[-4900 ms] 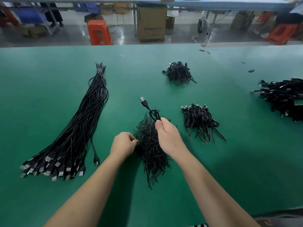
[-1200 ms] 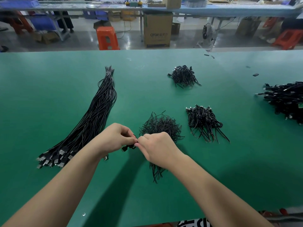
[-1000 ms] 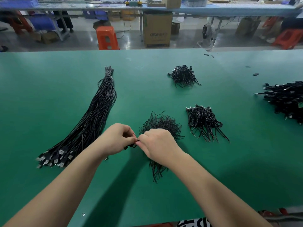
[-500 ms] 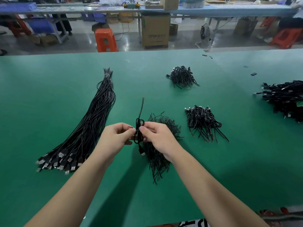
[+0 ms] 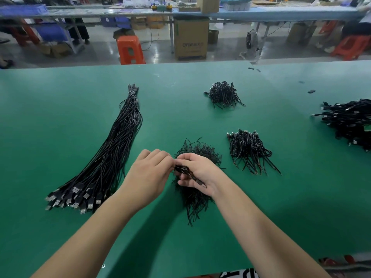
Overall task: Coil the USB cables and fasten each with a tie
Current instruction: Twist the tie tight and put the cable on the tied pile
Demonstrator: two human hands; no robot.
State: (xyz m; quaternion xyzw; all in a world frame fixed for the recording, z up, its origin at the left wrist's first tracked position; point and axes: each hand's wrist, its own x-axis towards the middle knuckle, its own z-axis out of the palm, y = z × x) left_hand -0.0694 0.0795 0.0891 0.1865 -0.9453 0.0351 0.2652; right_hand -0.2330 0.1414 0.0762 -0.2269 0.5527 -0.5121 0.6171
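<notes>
My right hand (image 5: 197, 174) holds a small coiled black USB cable (image 5: 183, 170), its plug end lying across my palm. My left hand (image 5: 149, 173) pinches the coil's left side with curled fingers; whether a tie is between them is hidden. Both hands hover over a loose pile of black twist ties (image 5: 195, 195) on the green table (image 5: 60, 121). A long bundle of straight USB cables (image 5: 112, 157) lies to the left, plugs toward me.
Two heaps of coiled, tied cables sit at centre right (image 5: 250, 150) and farther back (image 5: 223, 94). A larger cable heap (image 5: 350, 121) lies at the right edge. Beyond the table are an orange stool (image 5: 130, 50) and a cardboard box (image 5: 190, 38).
The cable's loose end, which stood up half a second ago, is now folded down into my right palm. Both hands have stayed together above the tie pile.
</notes>
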